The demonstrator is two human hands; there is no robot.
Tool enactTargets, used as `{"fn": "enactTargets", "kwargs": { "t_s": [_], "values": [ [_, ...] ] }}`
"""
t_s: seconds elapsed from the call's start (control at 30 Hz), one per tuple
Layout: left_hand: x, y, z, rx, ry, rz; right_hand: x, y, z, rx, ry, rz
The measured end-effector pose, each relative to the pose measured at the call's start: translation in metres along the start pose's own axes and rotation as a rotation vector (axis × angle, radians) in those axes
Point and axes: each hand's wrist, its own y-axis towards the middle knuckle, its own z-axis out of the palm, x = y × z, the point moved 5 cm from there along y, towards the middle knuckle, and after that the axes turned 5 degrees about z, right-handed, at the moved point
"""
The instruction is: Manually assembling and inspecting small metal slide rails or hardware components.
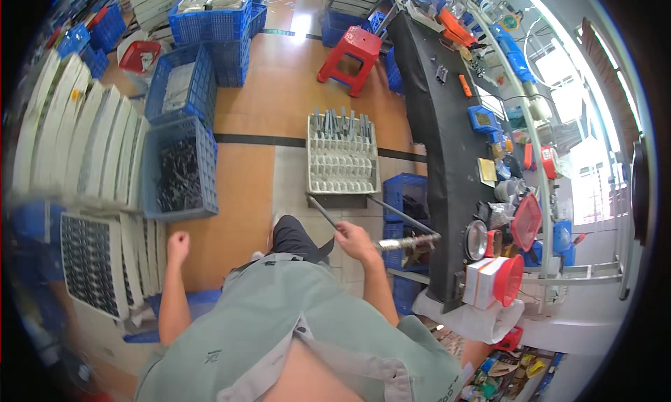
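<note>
In the head view, my right hand (355, 241) is closed round the left end of a push handle (405, 242), whose middle is wrapped in something whitish. Two dark bars run forward from this handle to a low cart with a white slotted tray (344, 187) on it. Several grey, narrow parts (342, 124) stand upright in the tray's far rows; the nearer rows show pale slots. My left hand (179, 247) is a fist at my left side, with nothing visible in it, near stacked white trays (143, 252) and a blue crate.
Blue crates (210, 175), one full of dark parts, line the left beside upright white trays (91, 143). A red stool (353, 56) stands ahead on the orange floor. Along the right runs a black-covered workbench (437, 150) with tools and bins; blue crates (405, 192) sit under it.
</note>
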Motion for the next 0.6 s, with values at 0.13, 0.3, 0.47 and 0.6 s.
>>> {"fn": "enactTargets", "kwargs": {
  "t_s": [0.13, 0.3, 0.47, 0.6],
  "values": [
    [-0.155, 0.152, -0.008, -0.059, -0.305, 0.02, 0.008, 0.106, -0.037, -0.09, -0.027, 0.096],
    [-0.179, 0.231, 0.053, 0.095, -0.345, -0.156, 0.075, 0.266, -0.105, 0.012, -0.305, 0.19],
    [-0.187, 0.254, 0.092, 0.112, -0.267, -0.365, 0.203, 0.384, -0.201, -0.098, -0.191, -0.083],
    [-0.196, 0.345, 0.11, 0.144, 0.027, -0.315, 0.232, 0.484, -0.245, -0.063, -0.06, -0.12]
  ]
}}
